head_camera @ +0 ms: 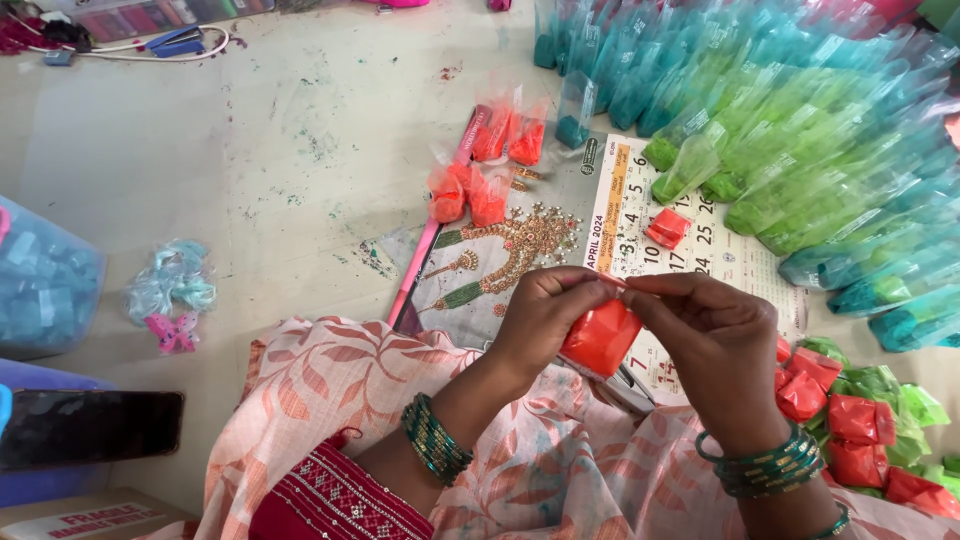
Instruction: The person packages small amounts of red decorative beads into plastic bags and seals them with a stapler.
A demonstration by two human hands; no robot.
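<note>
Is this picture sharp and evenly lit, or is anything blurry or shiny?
Head view: soft, even light; both hands and the orange packet look sharp; faint glare on the green and blue plastic packets; the phone at the left edge looks darker.

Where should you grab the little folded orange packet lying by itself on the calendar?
Pinch the folded orange packet across its two longer edges, coming straight down from above. It lies flat on the calendar with bare paper all round, so fingers probably fit on both sides. The green pouches crowd its far side, so avoid reaching from there.

Two hands (pixel 545 310); four upright orange packets (pixel 492 135)
</note>
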